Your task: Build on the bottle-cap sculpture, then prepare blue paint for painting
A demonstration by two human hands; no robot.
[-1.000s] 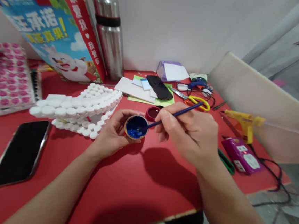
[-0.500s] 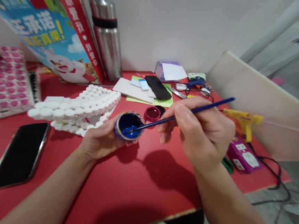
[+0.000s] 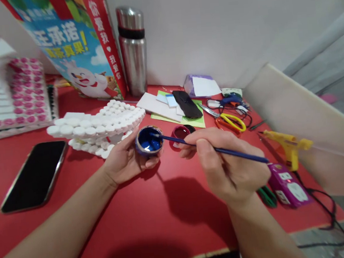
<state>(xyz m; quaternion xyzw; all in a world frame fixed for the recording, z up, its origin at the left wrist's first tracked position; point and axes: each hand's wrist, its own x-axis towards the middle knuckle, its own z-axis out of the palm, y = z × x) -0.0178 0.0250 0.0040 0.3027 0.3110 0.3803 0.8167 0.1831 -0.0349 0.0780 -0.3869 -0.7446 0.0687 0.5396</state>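
Note:
My left hand (image 3: pixel 129 159) is wrapped round a small jar of blue paint (image 3: pixel 150 150), tilted so its open mouth faces me. Between the thumb and fingers of my right hand (image 3: pixel 229 160) is a dark blue paintbrush (image 3: pixel 237 153), its bristle end inside the jar near the far inner wall. Just behind my left hand stands a white structure of round pieces (image 3: pixel 96 125). A pot of dark red paint (image 3: pixel 180 134) sits between my hands, farther back, beside a dark round lid that is partly covered.
A phone (image 3: pixel 34 177) lies on the red table at left. Behind stand a printed box (image 3: pixel 72 53) and a steel flask (image 3: pixel 134 56). To the right are scissors (image 3: pixel 233 122), a yellow glue gun (image 3: pixel 290 144), a purple power block (image 3: pixel 288 187) and its cable.
The brush tip has shifted up toward the jar's far wall, and its back end has swung down. The jar has tilted a little. The whole view has shifted slightly.

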